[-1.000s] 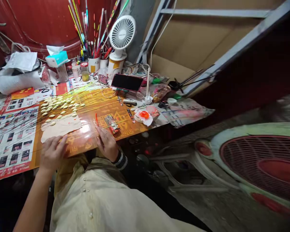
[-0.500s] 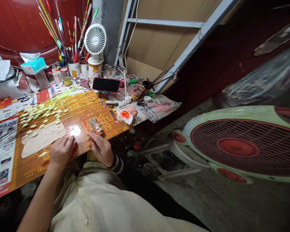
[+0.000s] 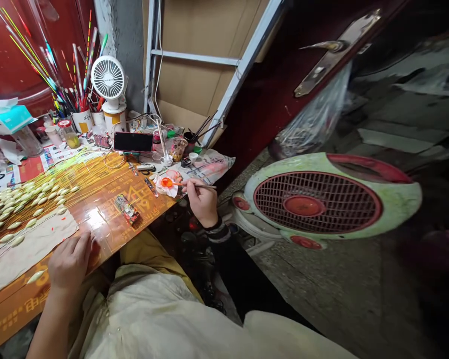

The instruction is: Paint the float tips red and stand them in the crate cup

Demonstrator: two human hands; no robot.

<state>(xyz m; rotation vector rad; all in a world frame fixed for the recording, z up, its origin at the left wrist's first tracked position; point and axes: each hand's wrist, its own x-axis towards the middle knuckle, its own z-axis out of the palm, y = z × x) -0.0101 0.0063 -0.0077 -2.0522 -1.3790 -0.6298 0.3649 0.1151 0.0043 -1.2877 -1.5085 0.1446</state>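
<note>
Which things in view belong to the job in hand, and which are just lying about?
Seemingly part of the job:
thin brush, in the right hand
orange paint, at the brush's tip
pale spindle-shaped pieces
pale sheet, near the left hand

Seemingly just lying about:
phone
small white fan
tissue box
large green-and-red fan

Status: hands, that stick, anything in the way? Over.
Right hand pinching thin dark stick, end at glossy orange paint, contact unclear. Left hand curled at brown tabletop, grip hidden. Small red-patterned block between hands, not blocking stick.
</note>
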